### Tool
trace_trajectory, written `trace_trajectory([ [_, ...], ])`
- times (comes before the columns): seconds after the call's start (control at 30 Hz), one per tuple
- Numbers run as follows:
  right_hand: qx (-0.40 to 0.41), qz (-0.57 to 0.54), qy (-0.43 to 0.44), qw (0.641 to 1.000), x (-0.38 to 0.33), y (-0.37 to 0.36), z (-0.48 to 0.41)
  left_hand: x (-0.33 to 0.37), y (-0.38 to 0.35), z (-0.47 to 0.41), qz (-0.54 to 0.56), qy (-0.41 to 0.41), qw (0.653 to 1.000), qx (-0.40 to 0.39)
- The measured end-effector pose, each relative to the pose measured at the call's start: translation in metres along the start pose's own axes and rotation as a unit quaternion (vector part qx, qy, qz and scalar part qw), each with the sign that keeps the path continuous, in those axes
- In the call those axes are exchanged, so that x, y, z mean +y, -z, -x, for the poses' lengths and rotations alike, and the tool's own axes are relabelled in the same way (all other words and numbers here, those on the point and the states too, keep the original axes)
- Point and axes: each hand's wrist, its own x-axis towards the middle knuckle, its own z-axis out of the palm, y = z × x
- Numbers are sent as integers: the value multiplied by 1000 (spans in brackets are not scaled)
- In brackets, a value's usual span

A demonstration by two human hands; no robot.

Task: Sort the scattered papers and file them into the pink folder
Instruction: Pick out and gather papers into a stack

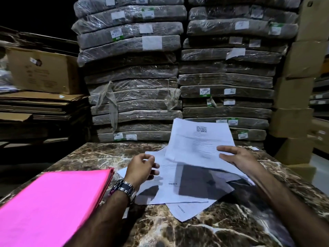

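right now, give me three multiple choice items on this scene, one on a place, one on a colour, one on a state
1. Where is the folder?
A. left of the papers
B. right of them
C. on top of them

2. What colour is the folder?
A. blue
B. pink
C. green

3. The QR sheet is
A. lying flat among the papers
B. held up by the right hand
C. inside the folder

Answers:
1 A, the papers lie to its right.
2 B, its cover is bright pink.
3 B, the hand holds its near edge and its shadow falls on the papers below.
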Motion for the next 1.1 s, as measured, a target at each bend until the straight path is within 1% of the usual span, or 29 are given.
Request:
trace_trajectory([
  [0.03,5,-6,-9,1000,2,3,0,-3,1,-2,-29,5,1000,7],
  [0.07,7,-15,-20,1000,5,5,-2,-8,2,-6,-89,-6,996,23],
  [0.1,9,-22,-33,999,6,5,-2,-14,2,-10,-177,-25,983,40],
  [0.13,12,-28,-44,999,9,5,-3,-19,3,-12,-270,-42,961,52],
  [0.2,17,-24,-54,998,14,3,-6,-26,3,-12,-428,-53,900,63],
  [0.27,14,-4,-62,998,18,-2,-7,-33,1,-10,-539,-17,840,57],
  [0.3,6,1,-68,998,20,-6,-6,-35,0,-10,-572,10,818,53],
  [0.33,-3,2,-74,997,21,-9,-6,-36,-1,-12,-592,35,804,44],
  [0.43,-28,24,-80,996,23,-20,-5,-33,1,-16,-625,54,779,0],
  [0.5,-38,39,-85,995,25,-26,-7,-26,0,-18,-628,57,776,-24],
  [0.57,-48,46,-92,994,26,-31,-7,-19,1,-12,-621,56,782,-19],
  [0.67,-67,64,-97,991,25,-39,-2,-20,7,-15,-589,46,806,-33],
  [0.8,-81,104,-93,987,24,-51,1,-14,21,-15,-578,46,813,-56],
  [0.97,-98,138,-90,981,27,-68,0,-15,18,-12,-524,30,850,-34],
  [1.0,-98,146,-88,980,28,-72,-1,-17,16,-11,-521,26,853,-32],
  [1.1,-89,179,-81,976,26,-79,0,-22,12,-11,-533,23,845,-25],
])
